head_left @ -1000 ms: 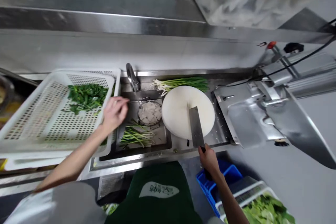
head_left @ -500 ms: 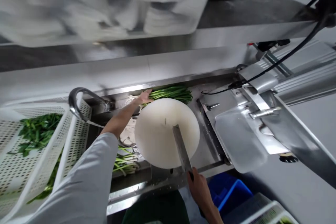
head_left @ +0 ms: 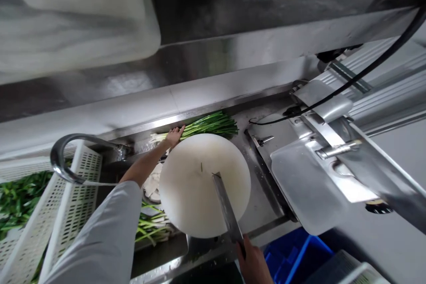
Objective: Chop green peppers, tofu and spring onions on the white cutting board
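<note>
My right hand [head_left: 251, 259] grips the dark handle of a cleaver [head_left: 228, 208]. Its blade rests on the round white chopping board [head_left: 189, 202], pointing away from me. Beyond the board's far edge, my left hand [head_left: 175, 136] is closed around the pale end of a bunch of green onions [head_left: 209, 125]. The green tops stretch off to the right along the wall, partly hidden by the board. A thin green scrap lies on the board near the blade tip.
Left of the board are a bowl of white pieces [head_left: 153, 185] and loose green stalks [head_left: 151, 226]. A curved faucet [head_left: 61, 159] rises beside white perforated baskets [head_left: 71, 199] with leafy greens. A metal slicing machine [head_left: 308, 182] stands right; a blue bin [head_left: 296, 253] sits below. A steel shelf [head_left: 213, 55] overhangs.
My left hand has gone from reaching with spread fingers to closing on the green onions. The cleaver stays on the board. The whole view has shifted slightly.
</note>
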